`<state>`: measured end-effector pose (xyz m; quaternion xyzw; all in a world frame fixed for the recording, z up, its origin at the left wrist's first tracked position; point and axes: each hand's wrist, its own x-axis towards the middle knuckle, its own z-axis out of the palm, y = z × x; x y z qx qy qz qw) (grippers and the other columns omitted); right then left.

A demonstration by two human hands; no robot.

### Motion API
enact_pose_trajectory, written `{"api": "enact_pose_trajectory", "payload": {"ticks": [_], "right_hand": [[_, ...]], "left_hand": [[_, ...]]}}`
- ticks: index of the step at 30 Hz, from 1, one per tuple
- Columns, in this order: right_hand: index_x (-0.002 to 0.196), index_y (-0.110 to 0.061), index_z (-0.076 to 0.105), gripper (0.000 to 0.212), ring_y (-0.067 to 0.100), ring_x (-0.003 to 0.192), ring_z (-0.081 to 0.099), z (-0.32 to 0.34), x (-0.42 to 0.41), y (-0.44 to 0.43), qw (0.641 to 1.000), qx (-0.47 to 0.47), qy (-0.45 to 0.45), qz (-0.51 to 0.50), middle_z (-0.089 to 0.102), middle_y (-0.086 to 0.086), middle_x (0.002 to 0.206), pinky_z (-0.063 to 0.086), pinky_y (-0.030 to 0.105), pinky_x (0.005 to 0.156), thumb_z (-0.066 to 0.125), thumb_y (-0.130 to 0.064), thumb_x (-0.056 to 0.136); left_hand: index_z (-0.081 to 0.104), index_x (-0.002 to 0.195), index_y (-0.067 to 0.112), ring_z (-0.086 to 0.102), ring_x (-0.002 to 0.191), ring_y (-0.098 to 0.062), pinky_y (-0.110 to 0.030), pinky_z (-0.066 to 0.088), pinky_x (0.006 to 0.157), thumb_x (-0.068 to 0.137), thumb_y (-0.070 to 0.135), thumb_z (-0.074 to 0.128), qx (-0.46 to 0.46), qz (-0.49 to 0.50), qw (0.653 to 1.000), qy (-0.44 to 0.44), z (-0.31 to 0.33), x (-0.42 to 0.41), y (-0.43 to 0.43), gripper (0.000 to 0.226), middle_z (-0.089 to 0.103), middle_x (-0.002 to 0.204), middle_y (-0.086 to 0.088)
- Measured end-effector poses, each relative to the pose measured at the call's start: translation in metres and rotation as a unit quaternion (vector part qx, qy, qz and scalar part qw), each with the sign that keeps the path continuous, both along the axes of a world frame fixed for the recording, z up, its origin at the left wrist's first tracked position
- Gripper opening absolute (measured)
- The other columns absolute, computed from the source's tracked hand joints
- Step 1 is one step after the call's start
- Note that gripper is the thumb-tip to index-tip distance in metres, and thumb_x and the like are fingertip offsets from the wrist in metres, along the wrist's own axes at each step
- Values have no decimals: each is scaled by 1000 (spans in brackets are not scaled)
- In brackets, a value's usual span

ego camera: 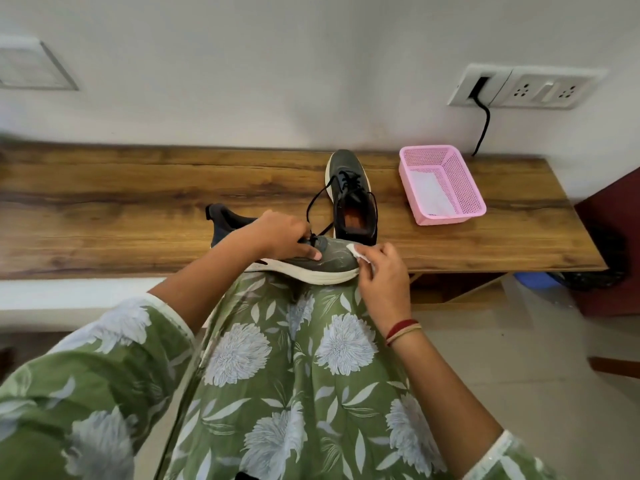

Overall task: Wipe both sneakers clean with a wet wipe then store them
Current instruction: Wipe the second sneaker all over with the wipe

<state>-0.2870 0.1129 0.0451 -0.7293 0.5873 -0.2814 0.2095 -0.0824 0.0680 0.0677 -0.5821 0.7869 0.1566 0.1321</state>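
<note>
– Sneakers first: where do they sit in the head view?
– One sneaker (311, 263) is tipped at the near edge of the wooden shelf (138, 202), white sole toward the person. The other sneaker (351, 199) stands upright just behind it, near a pink basket (441, 183).
– And the hands?
– The left hand (282, 239) grips the laced top. The right hand (382, 271) pinches a wet wipe (358, 252) against the toe.
– How should the wiping go?
– Probably short firm strokes from toe along the sole, the left hand bracing, with the wipe refolded to a fresh face.
</note>
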Motion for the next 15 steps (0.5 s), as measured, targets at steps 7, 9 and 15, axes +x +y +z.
{"api": "enact_pose_trajectory", "payload": {"ticks": [7, 9, 15], "right_hand": [[106, -13, 69, 22, 17, 84, 52, -6, 0, -34, 998, -10, -17, -53, 52, -2, 92, 48, 35, 78, 55, -7, 89], [102, -13, 70, 22, 20, 85, 53, -11, 0, -35, 997, -30, -27, -67, 54, 1, 91, 47, 36, 77, 56, -5, 87], [95, -9, 69, 18, 25, 85, 53, -25, 10, -27, 995, -71, 32, -57, 58, 7, 91, 38, 28, 73, 59, -1, 82]], "left_hand": [[54, 98, 16, 61, 75, -24, -31, 36, 56, 92, 63, 31, -188, 28, 982, 5, -19, -12, 4, 53, 65, 83, -3], [51, 95, 16, 61, 73, -25, -33, 36, 60, 93, 63, 30, -210, 40, 977, 11, -26, -17, 2, 52, 67, 81, -3], [48, 95, 17, 63, 77, -24, -33, 26, 64, 94, 62, 26, -227, 50, 973, 3, -42, -24, -4, 50, 69, 84, -2]]}}
